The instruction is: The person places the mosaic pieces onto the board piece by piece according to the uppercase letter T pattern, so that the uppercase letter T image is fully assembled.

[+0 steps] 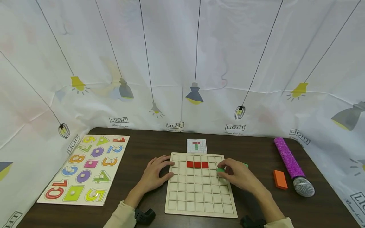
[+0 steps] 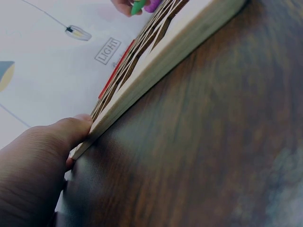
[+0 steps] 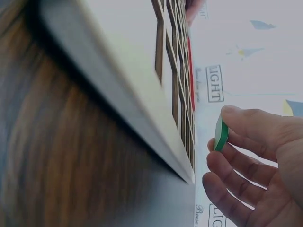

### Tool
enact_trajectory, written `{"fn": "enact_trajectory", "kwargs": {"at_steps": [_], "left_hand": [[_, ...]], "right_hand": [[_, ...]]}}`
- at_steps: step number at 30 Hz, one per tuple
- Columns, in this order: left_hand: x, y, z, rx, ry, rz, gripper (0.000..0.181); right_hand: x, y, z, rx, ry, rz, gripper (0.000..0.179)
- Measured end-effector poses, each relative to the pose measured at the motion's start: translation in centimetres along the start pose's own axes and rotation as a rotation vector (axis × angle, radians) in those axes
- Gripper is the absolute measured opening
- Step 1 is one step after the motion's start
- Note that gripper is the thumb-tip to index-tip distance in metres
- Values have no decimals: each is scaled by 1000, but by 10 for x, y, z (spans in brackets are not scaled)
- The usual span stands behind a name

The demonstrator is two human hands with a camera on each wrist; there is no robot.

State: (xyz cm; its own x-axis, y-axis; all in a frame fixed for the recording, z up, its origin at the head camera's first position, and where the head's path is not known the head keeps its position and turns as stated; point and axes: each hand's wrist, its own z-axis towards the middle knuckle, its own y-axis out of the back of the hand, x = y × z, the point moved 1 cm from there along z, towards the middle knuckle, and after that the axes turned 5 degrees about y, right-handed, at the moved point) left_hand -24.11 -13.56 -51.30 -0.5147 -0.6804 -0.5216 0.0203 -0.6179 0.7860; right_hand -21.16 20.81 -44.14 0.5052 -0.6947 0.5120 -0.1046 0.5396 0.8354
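A pale wooden grid board (image 1: 199,216) lies on the table, with three red square tiles (image 1: 197,164) side by side in its upper rows. My left hand (image 1: 155,172) rests at the board's left edge, thumb and fingertips touching it, the fingers fairly straight. Over the right side of the board, my right hand (image 1: 238,174) pinches a green square tile (image 3: 221,134) between thumb and fingers, clear of the grid. Another bit of green (image 1: 246,165) shows just behind that hand, mostly hidden. A small pattern card (image 1: 201,150) with a red and green T lies at the board's far edge.
At left lies a number and shape puzzle board (image 1: 82,202). An orange block (image 1: 280,180) and a glittery purple microphone (image 1: 291,161) lie at right. The dark table (image 1: 148,142) ends at a white lamp-print curtain (image 1: 171,47).
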Motion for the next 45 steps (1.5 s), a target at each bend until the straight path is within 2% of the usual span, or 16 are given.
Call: {"fn": "enact_trajectory", "kwargs": {"at_steps": [14, 27, 37, 45], "left_hand": [[-2, -2, 1, -28, -35, -10, 37], [-2, -2, 0, 4, -8, -7, 39], [-4, 0, 0, -19, -26, -19, 37], [-3, 2, -1, -13, -13, 1, 38]], "right_hand": [[5, -9, 9, 43, 38, 26, 28], [12, -11, 14, 68, 44, 5, 26], [18, -10, 20, 58, 61, 6, 26], [21, -20, 27, 75, 116, 11, 25]]}}
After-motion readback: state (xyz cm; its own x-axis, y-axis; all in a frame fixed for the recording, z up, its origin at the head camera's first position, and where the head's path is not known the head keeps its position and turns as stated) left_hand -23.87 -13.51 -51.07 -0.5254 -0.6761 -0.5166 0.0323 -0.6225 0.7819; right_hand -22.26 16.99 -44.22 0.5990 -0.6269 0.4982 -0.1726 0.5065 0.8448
